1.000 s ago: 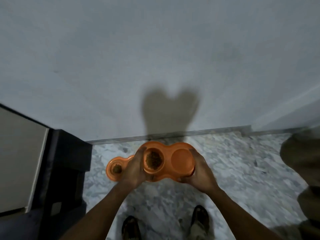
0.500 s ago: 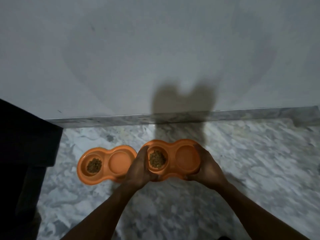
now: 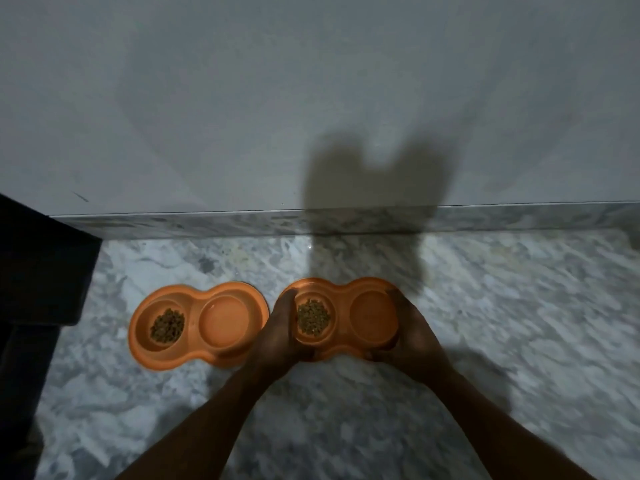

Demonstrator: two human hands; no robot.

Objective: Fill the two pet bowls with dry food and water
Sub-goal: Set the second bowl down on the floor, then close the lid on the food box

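Left hand (image 3: 277, 337) and right hand (image 3: 412, 337) grip the ends of the second double bowl (image 3: 343, 294), fingers curled round its rim. It is just right of the first bowl (image 3: 194, 355). Judgement: keep it level, lower slowly, don't bump the first bowl.

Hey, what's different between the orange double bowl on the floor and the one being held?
The floor bowl lies untouched on the marble floor; the held bowl is gripped at its ends by the left hand and the right hand. The floor bowl is on the left, nearer the dark cabinet; the held bowl is to its right. Both are orange and figure-eight shaped, with kibble in the left cup and none in the right.
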